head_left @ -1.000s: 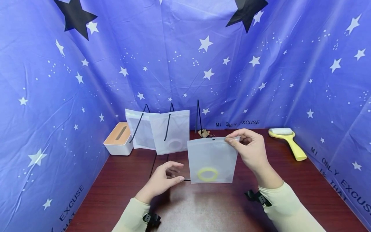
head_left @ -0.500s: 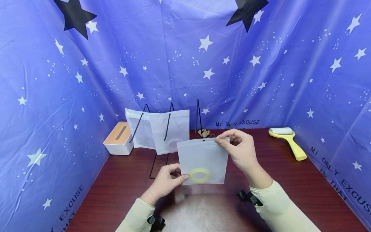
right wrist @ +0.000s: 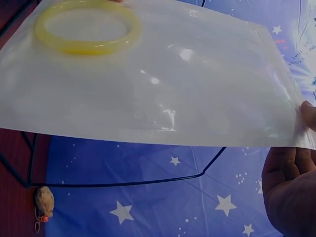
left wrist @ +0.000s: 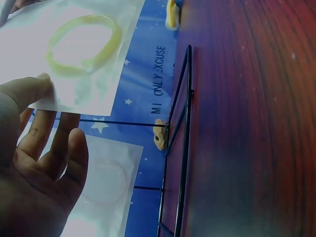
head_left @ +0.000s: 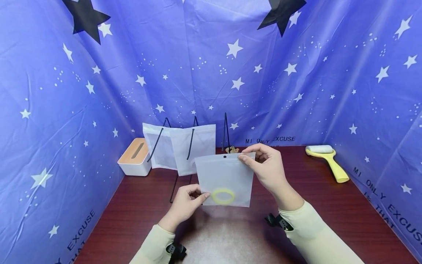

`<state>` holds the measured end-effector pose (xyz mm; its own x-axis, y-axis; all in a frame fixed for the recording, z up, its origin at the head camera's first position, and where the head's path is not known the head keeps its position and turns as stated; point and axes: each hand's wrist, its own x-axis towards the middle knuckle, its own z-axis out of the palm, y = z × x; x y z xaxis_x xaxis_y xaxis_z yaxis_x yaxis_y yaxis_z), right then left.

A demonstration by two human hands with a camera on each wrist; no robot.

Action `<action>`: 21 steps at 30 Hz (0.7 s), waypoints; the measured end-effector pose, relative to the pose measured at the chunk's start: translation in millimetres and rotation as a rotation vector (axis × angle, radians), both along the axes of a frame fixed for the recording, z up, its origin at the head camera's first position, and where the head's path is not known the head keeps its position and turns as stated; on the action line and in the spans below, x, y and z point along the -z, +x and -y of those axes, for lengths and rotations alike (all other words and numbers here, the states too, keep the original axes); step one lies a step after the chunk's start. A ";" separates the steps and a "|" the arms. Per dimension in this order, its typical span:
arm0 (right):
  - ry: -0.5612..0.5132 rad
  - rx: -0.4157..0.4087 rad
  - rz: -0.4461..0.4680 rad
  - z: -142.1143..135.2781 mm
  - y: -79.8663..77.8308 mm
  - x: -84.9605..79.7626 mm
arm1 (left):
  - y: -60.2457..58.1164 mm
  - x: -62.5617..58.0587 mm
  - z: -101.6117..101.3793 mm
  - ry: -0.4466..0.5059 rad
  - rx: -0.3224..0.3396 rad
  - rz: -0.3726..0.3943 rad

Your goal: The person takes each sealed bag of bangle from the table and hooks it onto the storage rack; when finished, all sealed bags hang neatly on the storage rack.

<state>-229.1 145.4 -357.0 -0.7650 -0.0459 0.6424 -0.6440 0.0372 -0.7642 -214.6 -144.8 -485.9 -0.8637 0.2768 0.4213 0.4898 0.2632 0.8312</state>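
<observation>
Both hands hold a frosted zip bag [head_left: 227, 174] with a small hang hole near its top edge. A yellow bangle [head_left: 213, 197] shows through its lower left part. My right hand [head_left: 268, 168] pinches the bag's upper right corner between thumb and fingers. My left hand [head_left: 184, 205] pinches the lower left edge beside the bangle; in the left wrist view the thumb lies in front and fingers behind. Behind, two similar bags, a left one [head_left: 158, 146] and a right one [head_left: 202, 146], hang on a black wire rack [left wrist: 188, 113]. A pale ring shape shows faintly in the right one.
A white tissue box [head_left: 134, 168] with a wooden lid stands left of the rack. At the right back lies a yellow-handled lint roller [head_left: 336, 168]. A small tan ornament [right wrist: 44, 201] with a red bead sits behind the rack. Blue star-patterned cloth [head_left: 211, 73] walls the table.
The held bag has moved left with my right hand and risen slightly at the end. My left hand, apart from it a second ago, has taken hold of its lower left edge.
</observation>
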 end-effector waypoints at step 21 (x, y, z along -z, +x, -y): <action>-0.030 0.018 0.021 8.9 -14.3 -2.9 | -0.8 -19.9 -0.8 -0.008 -0.061 0.014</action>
